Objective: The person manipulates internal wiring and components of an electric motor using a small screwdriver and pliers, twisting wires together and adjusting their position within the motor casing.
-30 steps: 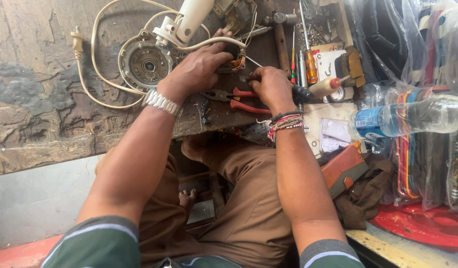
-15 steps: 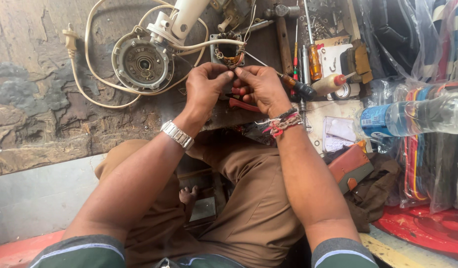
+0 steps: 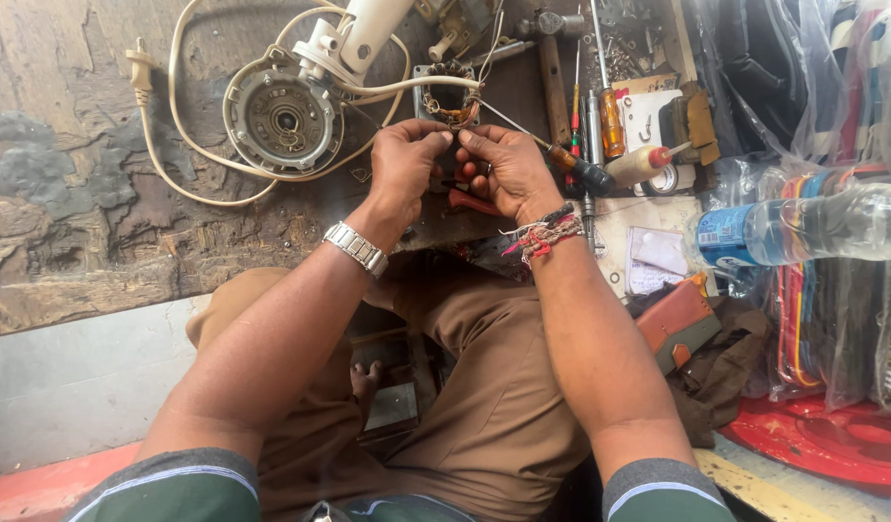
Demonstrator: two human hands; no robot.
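My left hand (image 3: pixel 405 164) and my right hand (image 3: pixel 508 172) meet fingertip to fingertip just below a small stator with copper windings (image 3: pixel 447 100) on the worn workbench (image 3: pixel 78 213). Both pinch what looks like a thin wire (image 3: pixel 455 135) coming off that winding; the wire itself is barely visible. Red-handled pliers (image 3: pixel 473 202) lie on the bench under my hands. A metal watch sits on my left wrist and thread bands on my right.
A round motor housing (image 3: pixel 276 121) with a white cord and plug (image 3: pixel 141 66) lies at the left, and a white fan neck (image 3: pixel 368 34) sits above it. Screwdrivers (image 3: pixel 610 116), a small glue bottle (image 3: pixel 644 164), a plastic water bottle (image 3: pixel 803 227) and a brown pouch (image 3: pixel 677 324) crowd the right.
My hands were apart on the bench a second ago. They have drawn together and now pinch at one spot below the stator. The view has shifted slightly.
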